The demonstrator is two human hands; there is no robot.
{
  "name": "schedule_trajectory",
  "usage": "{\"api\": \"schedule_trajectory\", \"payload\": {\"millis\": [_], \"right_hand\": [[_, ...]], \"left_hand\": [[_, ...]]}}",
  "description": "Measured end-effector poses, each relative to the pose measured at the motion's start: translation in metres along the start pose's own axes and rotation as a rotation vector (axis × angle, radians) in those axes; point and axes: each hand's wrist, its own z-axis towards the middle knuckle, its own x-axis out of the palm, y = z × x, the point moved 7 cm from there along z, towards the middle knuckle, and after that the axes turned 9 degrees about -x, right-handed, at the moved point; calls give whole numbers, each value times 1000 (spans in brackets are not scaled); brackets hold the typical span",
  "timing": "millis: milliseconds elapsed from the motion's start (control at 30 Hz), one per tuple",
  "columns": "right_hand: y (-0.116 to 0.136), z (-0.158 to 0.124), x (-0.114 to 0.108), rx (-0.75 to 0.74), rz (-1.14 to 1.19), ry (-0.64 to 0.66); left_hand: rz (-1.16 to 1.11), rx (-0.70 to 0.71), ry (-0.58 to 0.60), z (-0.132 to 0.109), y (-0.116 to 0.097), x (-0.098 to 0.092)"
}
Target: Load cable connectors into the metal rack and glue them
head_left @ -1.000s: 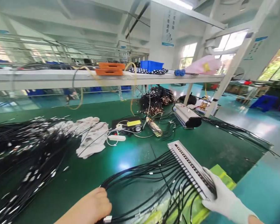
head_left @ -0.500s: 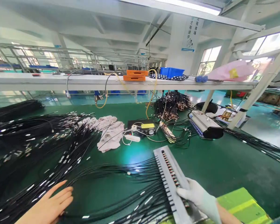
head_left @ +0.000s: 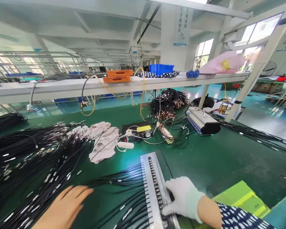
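I have my gloved right hand pinching the slotted metal bar just left of it, long axis pointing away; my left hand, fingers loosely extended, is farther from it.

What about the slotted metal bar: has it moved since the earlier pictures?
Yes; against the black box, the slotted metal bar has moved leftwards.

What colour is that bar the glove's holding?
The notched bar is silver-grey, best seen in the head view.
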Motion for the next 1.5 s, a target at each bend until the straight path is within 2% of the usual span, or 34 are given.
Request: {"api": "schedule_trajectory", "payload": {"millis": [67,133,200,233,267,333,367,433,500,533,567,600,667,733,800,900,967,1033,1100,1167,1233,1300,1400,1500], "right_hand": [[16,-3,21,-213,-46,-49],[31,-13,43,-405,-107,-84],[40,-28,46,-516,-134,-159],[43,-36,35,-558,-125,-216],[46,-43,17,-589,-102,-285],[47,-49,-42,-615,-66,-439],[44,-45,-78,-595,-60,-507],[29,-17,-152,-494,28,-579],[1,36,-217,-324,259,-602],[-16,68,-241,-217,394,-591],[-31,100,-258,-115,527,-583],[-40,132,-271,-80,566,-578],[-52,188,-280,-49,608,-569],[-61,229,-272,-31,648,-552],[-69,255,-254,-24,698,-537],[-81,274,-226,-37,784,-527],[-87,273,-209,-48,841,-525],[-92,261,-188,-55,885,-518],[-92,235,-158,-65,908,-492],[-88,200,-120,-85,904,-451],[-84,162,-78,-104,871,-435],[-83,133,-40,-102,821,-478],[-84,114,-6,-128,604,-599],[-81,117,5,-151,360,-652]], "left_hand": [[-163,42,76,34,-50,0],[-282,79,131,68,-97,10],[-361,52,145,98,-127,27],[-379,10,144,111,-135,37],[-389,-25,144,120,-141,48],[-395,-66,148,132,-148,65],[-396,-70,152,134,-150,71],[-395,-70,162,135,-152,79],[-390,-73,170,133,-152,81],[-386,-78,172,132,-152,81],[-385,-84,172,131,-152,81],[-387,-89,169,131,-151,81],[-401,-98,152,129,-150,81],[-422,-107,129,128,-149,83],[-439,-116,118,128,-149,86],[-447,-130,125,131,-153,86],[-452,-124,151,132,-153,80],[-461,-81,210,129,-146,72],[-436,-31,293,119,-125,64],[-343,-56,368,102,-87,58],[-234,-168,399,83,-43,52],[-221,-226,424,67,-14,46],[-310,-189,510,55,-9,42],[-323,-165,579,55,-16,40]]}}
